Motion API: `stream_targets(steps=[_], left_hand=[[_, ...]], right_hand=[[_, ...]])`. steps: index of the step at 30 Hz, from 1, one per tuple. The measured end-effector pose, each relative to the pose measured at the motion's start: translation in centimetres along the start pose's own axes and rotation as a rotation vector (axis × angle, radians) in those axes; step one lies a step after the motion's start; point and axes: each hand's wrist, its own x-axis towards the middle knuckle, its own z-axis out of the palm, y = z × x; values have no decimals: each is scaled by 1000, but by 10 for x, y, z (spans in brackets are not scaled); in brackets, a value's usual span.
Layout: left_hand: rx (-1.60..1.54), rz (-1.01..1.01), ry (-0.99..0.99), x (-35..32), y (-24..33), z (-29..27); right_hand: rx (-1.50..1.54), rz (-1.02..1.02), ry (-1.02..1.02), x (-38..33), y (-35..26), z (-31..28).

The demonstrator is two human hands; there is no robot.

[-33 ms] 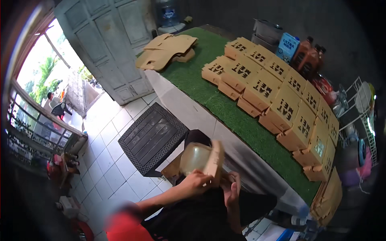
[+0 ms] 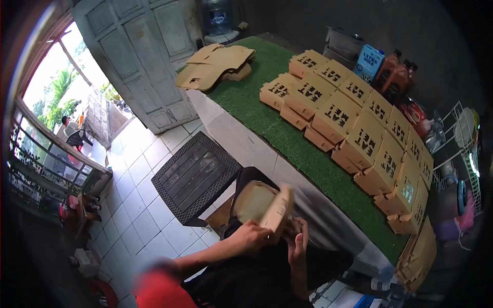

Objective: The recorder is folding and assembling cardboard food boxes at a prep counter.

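Note:
On my lap, a brown cardboard box (image 2: 256,201) is partly folded, with a wide panel spread out and a wall standing up on its right. My left hand (image 2: 250,235) is closed on the near edge of that wall. At the box's near right corner my right hand (image 2: 298,240) has its thumb and fingers bent against the cardboard; part of its grip is hidden. Folded brown boxes (image 2: 336,117) with dark print stand in stacked rows on a green turf-covered table (image 2: 308,164) to the right. Flat cardboard blanks (image 2: 210,64) lie on the table's far end.
A black woven-pattern plastic stool or small table (image 2: 196,177) stands on the white tiles (image 2: 134,208). More flat cardboard (image 2: 418,256) leans at the table's near right end. A blue carton (image 2: 370,62), brown bottles (image 2: 395,72) and a dish rack (image 2: 454,128) line the back. Outside the doorway sits a person (image 2: 74,131).
The box on my lap has tipped slightly, its standing wall leaning a little further right. Both hands keep nearly the same places.

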Motion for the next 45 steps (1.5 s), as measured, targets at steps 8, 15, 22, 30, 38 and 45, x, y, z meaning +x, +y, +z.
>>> stream_targets(steps=[8, 15, 22, 30, 38, 45], left_hand=[[-32, 26, -179, -31, -27, 44], [-375, -629, -190, 22, 0, 29], [-467, -532, 10, 40, 17, 69], [-671, -606, -210, 62, 24, 74], [-972, -726, -245, 66, 33, 67], [-1067, -723, -88, 56, 36, 74]], right_hand=[[-361, -55, 242, 37, 10, -30], [-515, -36, 333, 19, -1, -37], [-417, -145, 451, -7, 4, -56], [-42, 209, 455, -19, 10, -85], [15, 129, 447, -48, -42, -73], [-88, 93, 581, -65, -41, -53]])
